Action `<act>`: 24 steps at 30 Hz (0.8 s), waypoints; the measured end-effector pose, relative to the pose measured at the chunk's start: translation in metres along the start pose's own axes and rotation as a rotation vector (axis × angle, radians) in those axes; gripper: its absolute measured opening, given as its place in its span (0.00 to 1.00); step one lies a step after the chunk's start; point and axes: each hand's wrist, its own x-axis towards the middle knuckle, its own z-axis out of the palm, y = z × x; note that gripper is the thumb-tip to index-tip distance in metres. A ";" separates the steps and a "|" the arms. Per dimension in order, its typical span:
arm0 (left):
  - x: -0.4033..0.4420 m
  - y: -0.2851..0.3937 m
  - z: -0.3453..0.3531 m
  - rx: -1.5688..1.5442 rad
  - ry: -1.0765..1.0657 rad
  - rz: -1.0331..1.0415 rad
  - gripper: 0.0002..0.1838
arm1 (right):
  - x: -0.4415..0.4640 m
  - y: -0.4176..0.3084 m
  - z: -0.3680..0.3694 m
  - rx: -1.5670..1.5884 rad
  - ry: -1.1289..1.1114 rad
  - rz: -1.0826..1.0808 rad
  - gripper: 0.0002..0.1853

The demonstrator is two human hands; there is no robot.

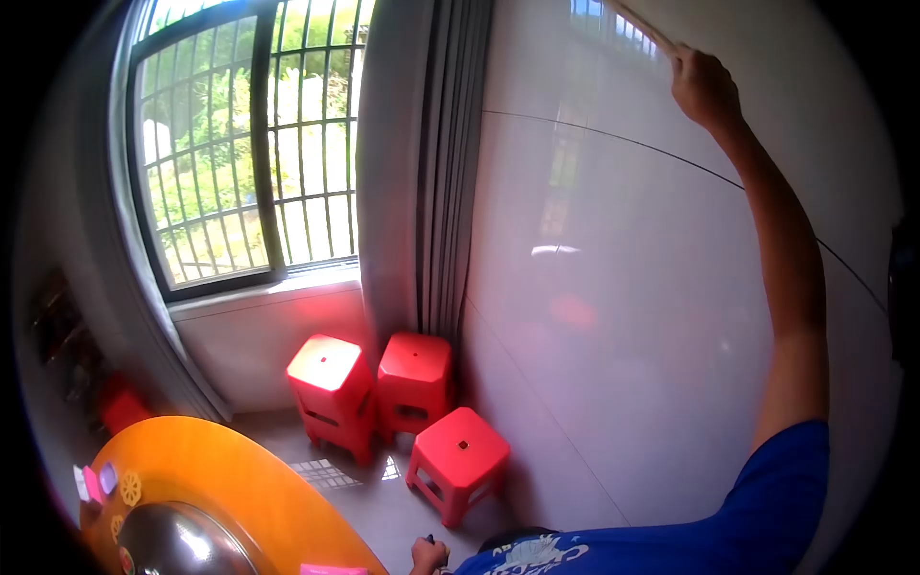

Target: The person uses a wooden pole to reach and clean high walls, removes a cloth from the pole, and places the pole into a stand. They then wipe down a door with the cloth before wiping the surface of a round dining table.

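Raised high at the upper right, my right hand is closed around the end of a thin, light-coloured stick. The stick runs up and left past the top edge of the view, in front of the glossy pale wall, so its far end is hidden. Low in the view, my left hand is closed beside my blue shirt, near the right edge of the round orange table. A small dark thing shows at its fingers, too small to name.
Three red stools stand on the floor by the wall corner. A barred window and grey curtains are behind them. The table bears a shiny metal lid, yellow trivets and a pink item.
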 end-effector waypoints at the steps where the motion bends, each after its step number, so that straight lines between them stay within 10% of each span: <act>1: -0.005 0.003 -0.007 0.020 0.003 0.000 0.29 | -0.024 0.002 -0.008 -0.032 -0.058 -0.008 0.16; 24: 0.038 0.050 -0.054 0.084 -0.080 0.068 0.26 | -0.300 -0.098 -0.156 0.242 -0.571 -0.211 0.21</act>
